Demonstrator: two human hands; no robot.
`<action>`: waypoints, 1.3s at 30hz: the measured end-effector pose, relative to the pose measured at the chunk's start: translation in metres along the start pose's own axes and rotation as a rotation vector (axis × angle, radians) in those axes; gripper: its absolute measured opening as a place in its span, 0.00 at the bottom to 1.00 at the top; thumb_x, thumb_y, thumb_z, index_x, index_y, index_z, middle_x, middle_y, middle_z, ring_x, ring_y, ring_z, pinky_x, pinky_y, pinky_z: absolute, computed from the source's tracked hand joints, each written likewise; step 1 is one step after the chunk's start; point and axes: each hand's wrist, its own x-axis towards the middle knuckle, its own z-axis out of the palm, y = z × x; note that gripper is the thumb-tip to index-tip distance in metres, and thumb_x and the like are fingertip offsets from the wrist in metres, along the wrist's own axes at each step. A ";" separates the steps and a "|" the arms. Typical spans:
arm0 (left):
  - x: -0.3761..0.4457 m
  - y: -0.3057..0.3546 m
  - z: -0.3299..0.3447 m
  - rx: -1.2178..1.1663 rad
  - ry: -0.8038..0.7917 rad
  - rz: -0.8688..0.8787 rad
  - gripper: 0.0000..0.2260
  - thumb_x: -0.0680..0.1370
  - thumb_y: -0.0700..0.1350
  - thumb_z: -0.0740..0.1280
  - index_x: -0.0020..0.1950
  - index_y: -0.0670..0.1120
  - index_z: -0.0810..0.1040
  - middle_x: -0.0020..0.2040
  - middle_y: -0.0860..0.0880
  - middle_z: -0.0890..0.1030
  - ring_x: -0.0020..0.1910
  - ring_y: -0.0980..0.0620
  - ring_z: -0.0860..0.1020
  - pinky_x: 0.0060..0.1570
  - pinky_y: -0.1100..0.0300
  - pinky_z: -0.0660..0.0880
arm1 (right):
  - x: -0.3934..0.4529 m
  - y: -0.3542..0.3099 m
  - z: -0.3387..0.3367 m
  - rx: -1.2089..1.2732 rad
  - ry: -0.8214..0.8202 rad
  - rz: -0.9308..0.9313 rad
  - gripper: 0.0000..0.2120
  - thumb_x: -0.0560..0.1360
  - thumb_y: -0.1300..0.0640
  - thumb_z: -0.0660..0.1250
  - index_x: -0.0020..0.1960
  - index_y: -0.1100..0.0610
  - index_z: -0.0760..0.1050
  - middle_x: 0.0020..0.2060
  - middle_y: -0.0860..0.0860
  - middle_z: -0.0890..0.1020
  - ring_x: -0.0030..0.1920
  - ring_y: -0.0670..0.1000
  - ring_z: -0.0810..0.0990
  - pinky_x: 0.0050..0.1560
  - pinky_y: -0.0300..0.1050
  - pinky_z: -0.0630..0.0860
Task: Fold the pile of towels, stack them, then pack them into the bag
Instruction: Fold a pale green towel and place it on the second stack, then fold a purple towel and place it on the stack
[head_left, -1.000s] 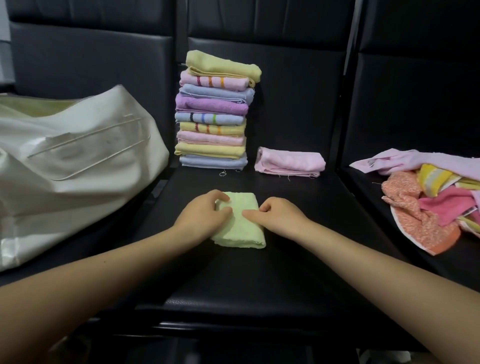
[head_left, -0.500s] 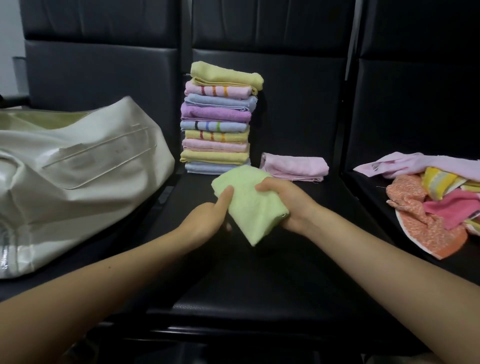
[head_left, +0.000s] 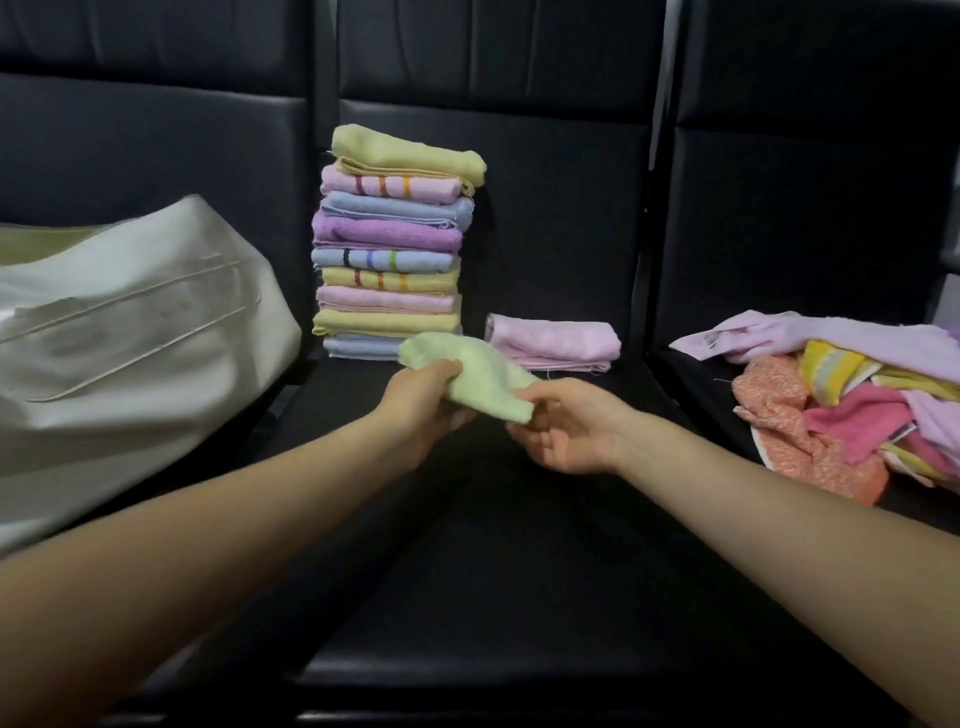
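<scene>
The folded green towel (head_left: 470, 371) hangs above the seat before the stack (head_left: 389, 244), gripped by the left hand (head_left: 421, 402), right hand (head_left: 563, 426) pinching its edge; judged light, limp, best supported underneath

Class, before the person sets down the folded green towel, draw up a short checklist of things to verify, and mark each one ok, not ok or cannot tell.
1. Green towel folded small: ok.
2. Held firmly: ok; the left hand grips one end, the right hand pinches the other.
3. Tall stack upright enough to take another: ok, though its top yellow towel sits a little skewed.
4. Second landing spot: ok; a folded pink towel lies alone beside the stack.
5. Pile finished: not ok; loose towels remain on the right seat.
6. White bag open for packing: cannot tell.
</scene>
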 end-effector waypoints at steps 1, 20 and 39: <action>0.010 0.003 0.003 0.047 -0.004 0.007 0.11 0.81 0.38 0.61 0.64 0.41 0.70 0.52 0.43 0.78 0.46 0.49 0.79 0.35 0.58 0.78 | 0.008 -0.010 -0.005 -0.026 0.061 -0.059 0.03 0.77 0.61 0.63 0.51 0.58 0.73 0.35 0.52 0.79 0.29 0.48 0.78 0.25 0.33 0.67; 0.148 -0.026 0.072 1.587 0.256 0.639 0.15 0.79 0.48 0.63 0.65 0.50 0.77 0.68 0.41 0.68 0.70 0.41 0.61 0.65 0.50 0.64 | 0.073 -0.057 -0.133 -0.393 0.616 -0.438 0.06 0.78 0.62 0.60 0.46 0.55 0.75 0.37 0.52 0.76 0.36 0.48 0.75 0.36 0.40 0.74; 0.057 -0.168 0.301 0.806 -0.318 0.229 0.24 0.67 0.68 0.58 0.54 0.56 0.77 0.51 0.43 0.82 0.53 0.42 0.80 0.58 0.47 0.75 | -0.068 -0.122 -0.353 -1.105 1.189 -0.317 0.28 0.79 0.41 0.59 0.75 0.53 0.63 0.71 0.61 0.67 0.71 0.63 0.64 0.70 0.54 0.62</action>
